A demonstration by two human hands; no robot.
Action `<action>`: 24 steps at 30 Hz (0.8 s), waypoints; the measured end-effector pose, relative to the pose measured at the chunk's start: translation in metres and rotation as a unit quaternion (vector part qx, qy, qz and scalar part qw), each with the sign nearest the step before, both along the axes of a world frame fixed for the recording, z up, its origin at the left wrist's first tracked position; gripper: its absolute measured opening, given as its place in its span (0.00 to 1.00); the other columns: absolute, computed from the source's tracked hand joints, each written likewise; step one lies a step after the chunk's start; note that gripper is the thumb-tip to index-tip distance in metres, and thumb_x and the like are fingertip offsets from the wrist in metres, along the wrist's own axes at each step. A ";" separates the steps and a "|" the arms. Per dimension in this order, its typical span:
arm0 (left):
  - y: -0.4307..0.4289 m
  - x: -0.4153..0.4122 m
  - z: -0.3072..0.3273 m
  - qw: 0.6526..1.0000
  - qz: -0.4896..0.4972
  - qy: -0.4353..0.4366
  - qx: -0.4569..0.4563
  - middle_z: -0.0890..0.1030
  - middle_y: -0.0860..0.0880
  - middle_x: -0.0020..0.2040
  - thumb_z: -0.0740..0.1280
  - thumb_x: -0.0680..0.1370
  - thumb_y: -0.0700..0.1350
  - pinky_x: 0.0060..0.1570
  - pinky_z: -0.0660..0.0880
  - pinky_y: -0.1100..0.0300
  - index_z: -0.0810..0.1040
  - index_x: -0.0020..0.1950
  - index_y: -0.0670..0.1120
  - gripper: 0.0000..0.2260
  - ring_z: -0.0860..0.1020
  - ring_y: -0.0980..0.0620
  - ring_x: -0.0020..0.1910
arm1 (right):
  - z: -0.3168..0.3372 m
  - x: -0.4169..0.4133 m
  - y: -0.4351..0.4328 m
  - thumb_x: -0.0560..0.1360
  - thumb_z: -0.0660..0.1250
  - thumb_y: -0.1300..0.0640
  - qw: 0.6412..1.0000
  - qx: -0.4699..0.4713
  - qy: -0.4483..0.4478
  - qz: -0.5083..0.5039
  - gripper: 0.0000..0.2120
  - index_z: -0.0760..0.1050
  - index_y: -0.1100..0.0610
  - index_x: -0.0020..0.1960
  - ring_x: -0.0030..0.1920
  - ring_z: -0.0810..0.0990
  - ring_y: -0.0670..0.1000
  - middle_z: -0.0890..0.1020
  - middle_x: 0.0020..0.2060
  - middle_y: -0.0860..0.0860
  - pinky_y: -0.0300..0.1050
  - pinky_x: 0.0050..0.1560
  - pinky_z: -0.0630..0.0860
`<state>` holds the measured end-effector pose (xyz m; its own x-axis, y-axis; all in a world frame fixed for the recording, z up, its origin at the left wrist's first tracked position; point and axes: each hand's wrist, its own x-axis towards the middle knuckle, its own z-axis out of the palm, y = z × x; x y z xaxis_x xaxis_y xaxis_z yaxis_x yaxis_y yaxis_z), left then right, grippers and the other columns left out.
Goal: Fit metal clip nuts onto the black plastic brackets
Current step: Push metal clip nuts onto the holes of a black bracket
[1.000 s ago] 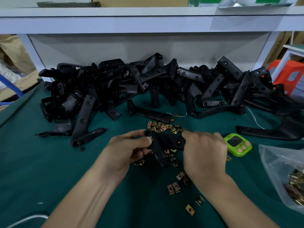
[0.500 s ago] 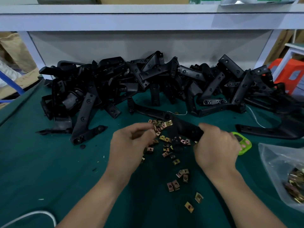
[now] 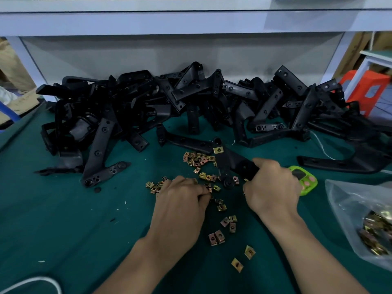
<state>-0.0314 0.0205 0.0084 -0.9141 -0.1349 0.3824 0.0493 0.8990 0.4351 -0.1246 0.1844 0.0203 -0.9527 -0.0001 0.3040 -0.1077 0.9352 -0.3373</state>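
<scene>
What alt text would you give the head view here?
A person's right hand grips a black bracket with one brass clip nut fitted at its far end; the left hand is down among loose clip nuts on a green mat. More brackets are piled behind.

Occlusions and cut-offs, head view.
Left hand [image 3: 180, 200]: fingertips curl down among the loose clip nuts [image 3: 199, 160] and are out of sight; cannot tell whether they pinch one. Right hand [image 3: 271, 187] covers the near end of the held bracket [image 3: 231, 162] and the left part of the green timer [image 3: 305, 181]; display too small to read. Plastic bag [image 3: 347, 209] cut by right edge, white cable [image 3: 31, 281] by near edge.
</scene>
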 end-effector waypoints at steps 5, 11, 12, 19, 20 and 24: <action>-0.001 -0.001 0.010 0.961 0.055 -0.009 0.272 0.82 0.59 0.30 0.67 0.79 0.46 0.31 0.72 0.70 0.82 0.38 0.55 0.11 0.79 0.59 0.30 | 0.000 0.000 0.000 0.63 0.71 0.64 1.000 -0.006 0.014 0.004 0.13 0.70 0.51 0.33 0.30 0.70 0.59 0.72 0.24 0.48 0.44 0.28 0.55; -0.006 -0.002 0.021 0.840 0.028 -0.068 0.538 0.87 0.44 0.37 0.67 0.78 0.39 0.28 0.74 0.66 0.84 0.37 0.46 0.11 0.86 0.46 0.35 | 0.001 0.002 -0.001 0.63 0.72 0.65 1.000 -0.013 0.014 0.015 0.16 0.66 0.50 0.32 0.26 0.65 0.54 0.70 0.24 0.46 0.41 0.27 0.52; -0.006 -0.002 0.021 0.836 0.026 -0.070 0.544 0.87 0.44 0.37 0.67 0.77 0.39 0.29 0.75 0.66 0.85 0.37 0.46 0.11 0.86 0.47 0.36 | 0.001 0.002 -0.001 0.63 0.72 0.65 1.000 -0.010 0.015 0.018 0.16 0.66 0.50 0.32 0.26 0.64 0.53 0.70 0.23 0.46 0.41 0.27 0.52; -0.006 0.000 0.025 0.775 -0.018 -0.070 0.628 0.87 0.42 0.45 0.71 0.79 0.43 0.34 0.77 0.66 0.87 0.42 0.50 0.08 0.87 0.46 0.45 | 0.004 0.006 -0.003 0.64 0.71 0.65 0.999 0.024 0.025 0.038 0.17 0.65 0.50 0.32 0.26 0.65 0.54 0.69 0.23 0.45 0.46 0.34 0.57; -0.006 0.000 0.026 0.768 -0.025 -0.065 0.637 0.87 0.42 0.46 0.71 0.79 0.44 0.35 0.77 0.66 0.87 0.42 0.50 0.08 0.87 0.46 0.45 | 0.004 0.006 -0.004 0.64 0.71 0.65 0.999 0.029 0.026 0.038 0.17 0.65 0.50 0.32 0.26 0.65 0.53 0.69 0.23 0.45 0.46 0.34 0.57; -0.003 0.000 0.025 0.774 -0.033 -0.052 0.631 0.87 0.43 0.45 0.71 0.79 0.44 0.35 0.77 0.66 0.87 0.42 0.47 0.07 0.87 0.48 0.43 | 0.004 0.009 -0.006 0.65 0.71 0.64 0.998 0.037 0.026 0.047 0.17 0.66 0.48 0.33 0.26 0.63 0.51 0.68 0.23 0.44 0.42 0.29 0.51</action>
<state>-0.0310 0.0173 0.0337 -0.9517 -0.2928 -0.0921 -0.0177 -0.2472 0.9688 -0.1152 0.1786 0.0242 -0.9302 -0.1125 0.3495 -0.2116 0.9421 -0.2600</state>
